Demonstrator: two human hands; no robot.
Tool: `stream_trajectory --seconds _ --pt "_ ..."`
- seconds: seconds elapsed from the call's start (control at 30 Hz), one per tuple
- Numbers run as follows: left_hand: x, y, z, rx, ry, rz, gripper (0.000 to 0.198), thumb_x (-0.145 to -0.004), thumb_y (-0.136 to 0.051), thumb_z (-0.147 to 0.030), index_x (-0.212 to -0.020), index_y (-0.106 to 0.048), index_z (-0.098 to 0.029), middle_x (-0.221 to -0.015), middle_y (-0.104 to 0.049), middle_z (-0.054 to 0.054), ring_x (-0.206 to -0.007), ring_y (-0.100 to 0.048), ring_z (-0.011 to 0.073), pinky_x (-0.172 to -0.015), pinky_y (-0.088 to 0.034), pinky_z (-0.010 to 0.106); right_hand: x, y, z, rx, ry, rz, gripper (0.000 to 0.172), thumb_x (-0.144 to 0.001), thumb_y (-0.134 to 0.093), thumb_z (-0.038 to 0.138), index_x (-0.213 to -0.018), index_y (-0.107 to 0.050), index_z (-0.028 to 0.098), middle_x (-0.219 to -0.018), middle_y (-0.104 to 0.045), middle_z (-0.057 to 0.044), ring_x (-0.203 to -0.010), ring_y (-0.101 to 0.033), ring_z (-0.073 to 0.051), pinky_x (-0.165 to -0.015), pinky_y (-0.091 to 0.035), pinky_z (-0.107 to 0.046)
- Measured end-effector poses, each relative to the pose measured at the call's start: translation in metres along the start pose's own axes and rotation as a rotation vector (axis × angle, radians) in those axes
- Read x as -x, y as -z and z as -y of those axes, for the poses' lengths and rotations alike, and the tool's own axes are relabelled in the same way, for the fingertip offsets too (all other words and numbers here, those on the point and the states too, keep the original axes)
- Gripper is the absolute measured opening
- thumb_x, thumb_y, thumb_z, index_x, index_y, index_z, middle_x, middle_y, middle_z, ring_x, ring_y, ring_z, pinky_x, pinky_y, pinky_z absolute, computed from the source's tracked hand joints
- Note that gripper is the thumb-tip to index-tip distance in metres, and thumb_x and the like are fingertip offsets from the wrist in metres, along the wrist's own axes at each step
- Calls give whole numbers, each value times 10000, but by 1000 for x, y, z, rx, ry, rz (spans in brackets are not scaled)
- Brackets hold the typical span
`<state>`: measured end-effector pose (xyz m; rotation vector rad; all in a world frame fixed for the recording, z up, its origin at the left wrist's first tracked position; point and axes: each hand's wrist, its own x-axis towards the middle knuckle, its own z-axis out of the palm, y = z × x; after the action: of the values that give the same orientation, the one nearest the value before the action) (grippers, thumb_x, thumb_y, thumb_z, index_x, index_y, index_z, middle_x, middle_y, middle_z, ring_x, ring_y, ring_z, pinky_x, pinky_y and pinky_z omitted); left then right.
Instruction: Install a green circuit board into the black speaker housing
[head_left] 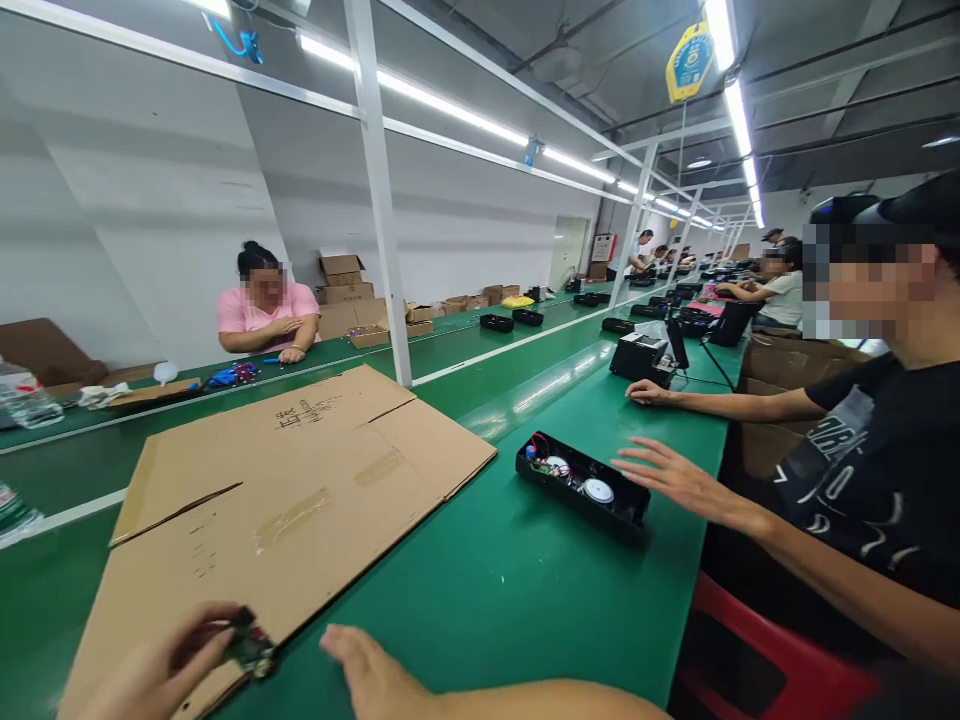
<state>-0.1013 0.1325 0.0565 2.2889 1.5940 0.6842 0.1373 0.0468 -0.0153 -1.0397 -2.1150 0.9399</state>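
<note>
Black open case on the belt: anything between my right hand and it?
Only bare green belt lies between your right hand and the black open case. A co-worker's hand hovers by its far end.

Flattened cardboard sheet (292,480) lying on green table (480,590); open black casing (581,487) sitting right; stacked boxes (345,290) standing far

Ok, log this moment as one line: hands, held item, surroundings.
left hand: pinches small circuit board | right hand: open, flat on green table | cardboard sheet ahead | co-worker's hand by black speaker casing
</note>
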Motion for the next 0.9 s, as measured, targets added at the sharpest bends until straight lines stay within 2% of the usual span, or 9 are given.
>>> stream_trajectory --seconds 0.07,0.23,0.3,0.4,0.47,0.57,0.67,0.8,0.9 --pt "23 -5 -16 93 68 79 489 -683 -392 -633 -918 -585 -251 -795 -706 40 -795 -660 265 -675 -551 359 5 1 7 33 -38 -58 848 -718 -618 355 -1392 -175 93 -1440 -189 -149 -1323 -199 -242 -1082 -224 -390" --pt "113 25 -49 -250 135 -308 598 -731 -396 -536 -1148 -508 -122 -1183 -553 172 -1122 -492 315 -953 -382 466 13 1 15 272 46 85 513 -762 -557 286 -1247 -468 143 -1362 -377 -96 -1258 -317 -250 -1065 -258 -419" --pt "161 39 -54 -372 314 -534 653 -775 -321 -559 -1213 -458 -95 -1242 -490 188 -1203 -402 317 -1014 -297 475 14 -2 13 366 111 127 481 -779 -519 232 -1250 -468 149 -1359 -385 -91 -1260 -316 -253 -1057 -265 -442" --pt "235 41 -58 -475 741 -784 794 -785 -255 -608 -1281 -374 1 -1319 -370 258 -1279 -247 368 -1044 -203 506 15 -6 7 442 162 115 451 -794 -470 189 -1244 -471 150 -1344 -404 -92 -1246 -344 -241 -1030 -310 -449" --pt "273 30 -61 -492 1014 -807 838 -793 -242 -618 -1325 -295 28 -1373 -261 287 -1296 -141 418 -1009 -170 596 17 -8 1 467 197 94 427 -814 -441 209 -1236 -477 151 -1325 -428 -91 -1231 -368 -240 -1012 -337 -449" --pt "304 13 -67 -457 1233 -651 738 -837 -242 -556 -1366 -244 -41 -1389 -267 253 -1295 -110 436 -917 -62 727 18 -9 -7 493 249 58 403 -833 -416 253 -1218 -490 156 -1306 -449 -89 -1212 -392 -247 -993 -358 -451" --pt "309 5 -74 -381 1282 -570 659 -864 -257 -506 -1374 -238 -89 -1388 -289 229 -1299 -116 421 -882 -20 752 20 -10 -12 507 280 38 401 -846 -403 294 -1210 -491 152 -1297 -456 -92 -1202 -400 -252 -987 -362 -447" --pt "321 3 -76 -497 1069 -910 685 -869 -313 -479 -1376 -148 -50 -1429 -150 235 -1334 -25 335 -1028 -110 583 21 -9 -14 508 287 32 427 -864 -379 338 -1227 -459 127 -1305 -440 -107 -1206 -391 -250 -988 -362 -437" --pt "354 6 -64 -584 1079 -1153 628 -847 -371 -435 -1287 -247 -4 -1317 -287 249 -1281 -213 298 -1051 -209 450 22 -8 -13 488 287 18 454 -870 -367 354 -1260 -409 125 -1322 -414 -114 -1206 -391 -243 -986 -364 -434"
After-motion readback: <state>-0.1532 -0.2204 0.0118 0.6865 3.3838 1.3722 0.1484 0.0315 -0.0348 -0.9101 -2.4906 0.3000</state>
